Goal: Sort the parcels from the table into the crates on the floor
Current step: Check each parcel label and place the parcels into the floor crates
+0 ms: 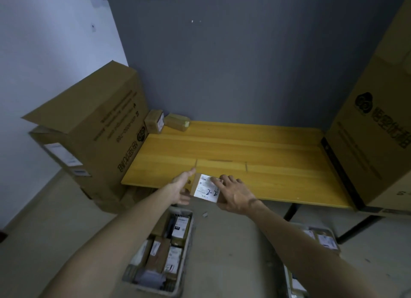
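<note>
**A:** What is biggest around the fingers?
**B:** Two tall cartons. The left carton (89, 128) stands well out to the left of the fingers, and the right carton (373, 119) well out to the right. Both bear dark print.
**A:** And between them?
**B:** The wooden worktop (255, 150), which runs beyond the fingers to a grey wall. The fingers are at its near edge.
**A:** Below?
**B:** Two crates on the floor, nearer the person than the fingers are. The left crate (189, 235) lies under the left forearm, packed with labelled parcels. The right crate (331, 231) is partly hidden by the right forearm, and parcels show in it too.
**A:** The hands?
**B:** Both hold one brown parcel (196, 183) at the worktop's near edge. The left hand (182, 187) grips its left end, fingers (191, 171) closed round it. The right hand (234, 194) lies on its right end, fingers (214, 180) bent down onto the white label (206, 189), which carries handwritten marks.
**A:** Anything smaller?
**B:** Two small parcels (155, 121) far beyond the left fingers, in the worktop's back corner, just beside the left carton.
</note>
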